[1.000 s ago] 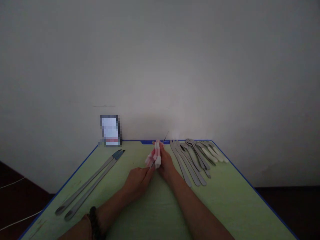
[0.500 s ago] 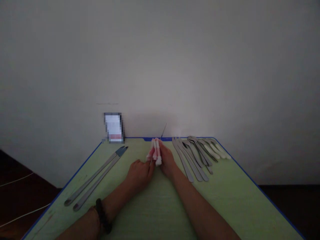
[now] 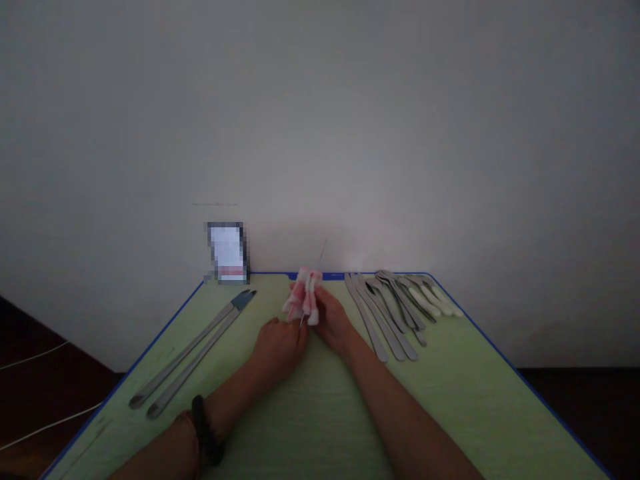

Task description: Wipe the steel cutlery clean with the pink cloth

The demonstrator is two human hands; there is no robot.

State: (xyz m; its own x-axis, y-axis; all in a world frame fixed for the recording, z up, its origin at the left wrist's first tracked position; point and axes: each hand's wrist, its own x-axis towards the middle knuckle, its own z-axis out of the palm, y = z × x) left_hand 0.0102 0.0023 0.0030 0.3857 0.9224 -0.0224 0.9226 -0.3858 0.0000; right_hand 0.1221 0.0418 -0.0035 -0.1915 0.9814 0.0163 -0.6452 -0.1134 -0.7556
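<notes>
My left hand (image 3: 281, 347) is closed on the near end of a thin metal piece of cutlery (image 3: 323, 250). Its slim far end sticks up past the cloth, seen edge-on, so its kind is unclear. A pink and white cloth (image 3: 304, 293) is folded around the middle of it. My right hand (image 3: 331, 320) grips this cloth from the right side, its fingertips partly hidden behind the folds. Both hands are close together over the far middle of the table.
Two long metal knives (image 3: 195, 353) lie slanted on the green table (image 3: 320, 427) at left. Knives, spoons and forks (image 3: 395, 313), some with pale handles (image 3: 425, 301), lie at right. A lit phone (image 3: 228, 253) leans against the wall (image 3: 320, 133) behind the blue table edge.
The cloth has shifted along the cutlery and its folds have spread to the left. More of the thin far end shows above it. The whole view has tilted slightly.
</notes>
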